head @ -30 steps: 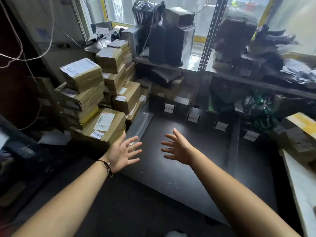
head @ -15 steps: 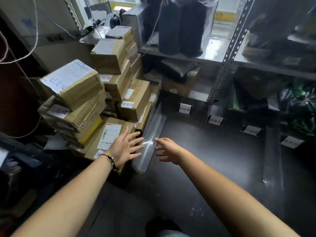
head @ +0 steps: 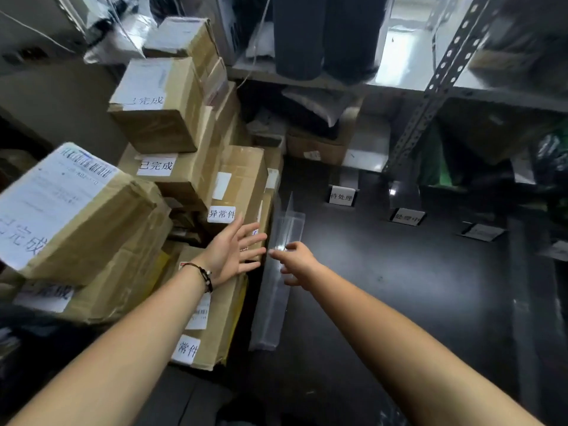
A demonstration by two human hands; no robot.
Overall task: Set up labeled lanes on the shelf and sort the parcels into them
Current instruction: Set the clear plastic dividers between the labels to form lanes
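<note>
- Both hands have advanced toward the parcel stack since the earlier frame. The left hand [head: 233, 250] now reaches the parcel marked 异常件 [head: 242, 176], and the right hand [head: 296, 262] now lies over the clear divider [head: 270, 318].
- Left hand: fingers straight and spread, grasping nothing. The fingertips lie across the marked parcel's lower edge; contact cannot be confirmed.
- Right hand: fingers loosely extended, nothing grasped. Whether it touches the divider cannot be told.
- Clear divider: lies on the dark shelf [head: 399, 287] between the two hands, just beside the stack, and runs from beyond the fingertips back toward the person.
- Flat parcel [head: 215, 333]: beneath the left wrist.
- Lane labels [head: 341, 196]: upright beyond the right hand, to its right, well apart from it.
</note>
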